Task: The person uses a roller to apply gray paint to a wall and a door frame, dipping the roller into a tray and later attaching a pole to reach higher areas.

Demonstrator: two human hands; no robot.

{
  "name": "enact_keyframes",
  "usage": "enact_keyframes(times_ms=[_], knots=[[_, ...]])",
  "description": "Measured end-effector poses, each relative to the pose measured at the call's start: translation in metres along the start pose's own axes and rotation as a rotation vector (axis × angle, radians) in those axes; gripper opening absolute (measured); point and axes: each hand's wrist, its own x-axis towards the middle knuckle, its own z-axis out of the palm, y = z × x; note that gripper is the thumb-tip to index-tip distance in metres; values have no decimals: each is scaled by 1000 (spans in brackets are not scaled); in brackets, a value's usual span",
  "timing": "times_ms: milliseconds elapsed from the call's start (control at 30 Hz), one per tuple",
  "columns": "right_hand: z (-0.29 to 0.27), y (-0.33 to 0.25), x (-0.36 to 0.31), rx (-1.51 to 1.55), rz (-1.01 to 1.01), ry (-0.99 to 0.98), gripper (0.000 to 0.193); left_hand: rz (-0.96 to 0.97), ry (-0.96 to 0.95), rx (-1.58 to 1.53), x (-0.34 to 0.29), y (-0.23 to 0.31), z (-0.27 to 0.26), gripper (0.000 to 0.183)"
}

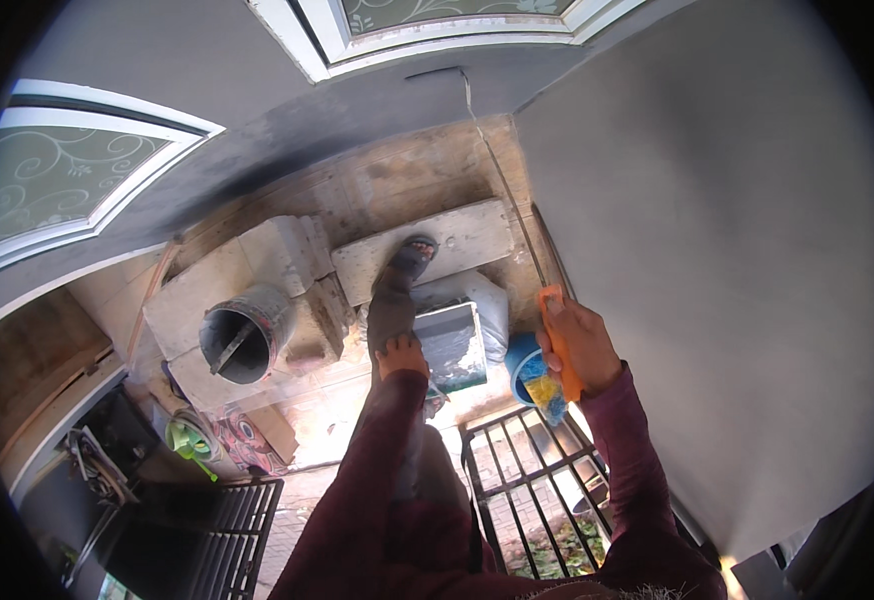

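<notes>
- Holding the orange handle [549,297] in my right hand [579,345], fingers wrapped around it; its long rod [508,200] runs up and forward to the grey wall [307,115].
- Bent tip [437,73] sits just below the white window frame [457,46]. Contact with the wall: cannot tell.
- Left hand [402,355] spread over my bent leg [390,305], nothing seen in it.
- Risk 1: tip scraping or marking the frame. Likely cause: a slight wrist turn, magnified by the rod's length.
- Risk 2: handle twisting in my grip. Likely cause: the load sits far out, with one hand only on the tool.
- Risk 3: losing footing. Cause: my sandal [415,256] is on a plank [467,235] that might rock; how it is supported, I cannot see.
- Risk 4: knocking the blue bucket [515,360], directly below my right hand, if that arm drops. The white-smeared tray [482,340] beside it could also be caught by a misstep.
</notes>
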Motion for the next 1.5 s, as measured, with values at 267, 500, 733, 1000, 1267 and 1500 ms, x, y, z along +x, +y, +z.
enact_keyframes(times_ms=[267, 500, 733, 1000, 1267, 1500], knots=[[6, -13, -41, 3, -13, -1, 27, -6, -73, -19, -1, -1, -11, 45], [7, -11, -49, 19, -34, 4, 27, 1, -38, -48, 0, -4, -4, 41], [6, 4, -35, -17, -60, -13, 29, -17, 37, -51, 2, -9, 13, 40], [-4, 47, 11, 20, -27, -53, 26, 85, 43, -94, -12, -18, 11, 47], [-7, 213, -121, 16, -138, -55, 16, 247, 114, -434, -43, -83, 72, 81], [18, 399, -179, 20, -78, 213, 23, 392, 39, -515, -116, -144, 70, 35]])
